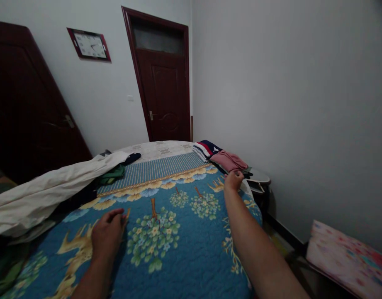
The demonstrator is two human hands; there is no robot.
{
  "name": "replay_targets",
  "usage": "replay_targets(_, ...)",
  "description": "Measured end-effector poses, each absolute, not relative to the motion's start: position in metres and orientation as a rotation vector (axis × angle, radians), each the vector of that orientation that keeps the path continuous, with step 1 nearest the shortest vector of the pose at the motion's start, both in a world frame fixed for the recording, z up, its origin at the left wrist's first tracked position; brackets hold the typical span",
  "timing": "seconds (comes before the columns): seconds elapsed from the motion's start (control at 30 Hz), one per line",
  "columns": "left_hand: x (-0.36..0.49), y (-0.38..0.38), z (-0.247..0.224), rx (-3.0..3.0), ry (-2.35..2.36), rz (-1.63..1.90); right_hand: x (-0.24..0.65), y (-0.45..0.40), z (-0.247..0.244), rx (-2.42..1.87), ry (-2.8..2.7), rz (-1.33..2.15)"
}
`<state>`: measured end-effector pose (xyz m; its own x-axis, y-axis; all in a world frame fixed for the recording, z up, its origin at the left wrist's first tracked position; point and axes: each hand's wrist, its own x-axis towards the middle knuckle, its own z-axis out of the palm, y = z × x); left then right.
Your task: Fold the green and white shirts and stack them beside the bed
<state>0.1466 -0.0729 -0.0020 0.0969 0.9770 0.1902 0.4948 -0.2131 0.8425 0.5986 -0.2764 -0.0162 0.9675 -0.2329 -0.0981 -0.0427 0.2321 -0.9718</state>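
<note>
My left hand (108, 230) hovers over the blue quilt (191, 249), its fingers loosely bent and apart, with nothing seen in them. My right hand (234, 180) reaches to the far right edge of the bed, fingers curled together. It is at the near side of a folded pink garment (228, 160); what its fingers hold, if anything, is hidden. Some dark cloth (247, 175) shows just beyond those fingers. Behind the pink garment lies a folded navy, red and white garment (209, 147).
A heap of loose clothes lies on the left, with a long cream garment (60, 182) on top and green cloth (113, 175) beside it. A round-topped stool (259, 176) stands by the wall. A pink flowered box-like object (346, 253) is at lower right.
</note>
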Motion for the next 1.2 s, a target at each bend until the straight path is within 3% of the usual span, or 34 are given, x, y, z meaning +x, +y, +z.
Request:
replay_targets(0.23,0.142,-0.080,0.011,1.871,1.423,0.846,0.613,-0.271,-0.028,-1.237,0.137,-0.017)
replay_targets(0.63,0.147,-0.079,0.006,1.872,1.275,0.872,0.621,-0.265,-0.032,-1.074,0.124,0.024)
replay_targets(0.9,0.146,-0.074,0.000,1.868,1.265,0.841,0.601,-0.264,-0.007,-1.047,0.017,0.106)
replay_targets(1.2,0.153,-0.079,0.000,1.636,1.066,0.893,0.498,-0.246,0.033,-0.916,-0.604,0.665)
